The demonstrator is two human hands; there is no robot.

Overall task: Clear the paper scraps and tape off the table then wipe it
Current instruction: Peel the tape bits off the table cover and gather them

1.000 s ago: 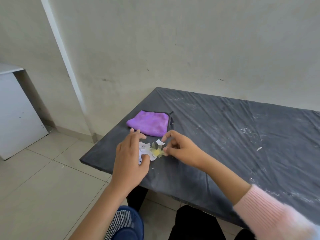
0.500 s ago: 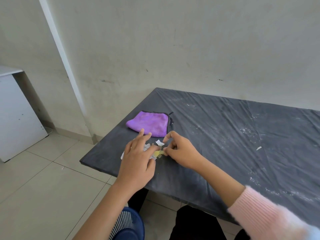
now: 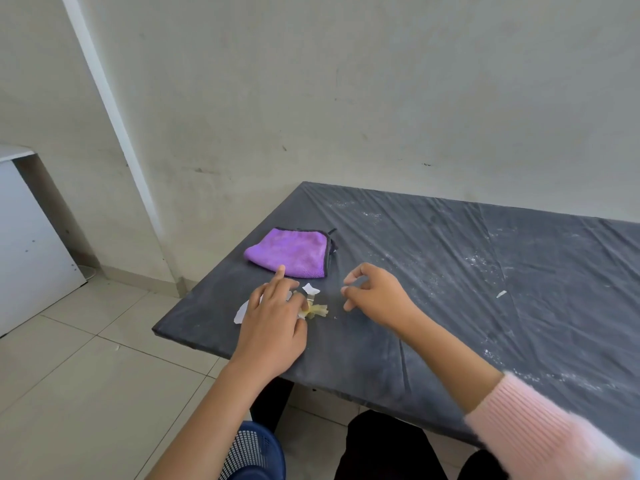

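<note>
Left grip [image 3: 273,323] flat on desk [image 3: 450,306], covering paper scraps [image 3: 240,311]. Tape wad [image 3: 318,310] touching its right edge; 1 scrap [image 3: 310,289] just behind the wad. Right grip [image 3: 375,296] near, right of wad. Cloth [image 3: 291,251] behind left grip. 1 fleck [image 3: 501,294] well right of right grip.

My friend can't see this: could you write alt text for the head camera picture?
A person's left hand presses white paper scraps and yellowish tape on a dusty dark table; the right hand hovers beside them, empty. A folded purple cloth lies behind.
</note>
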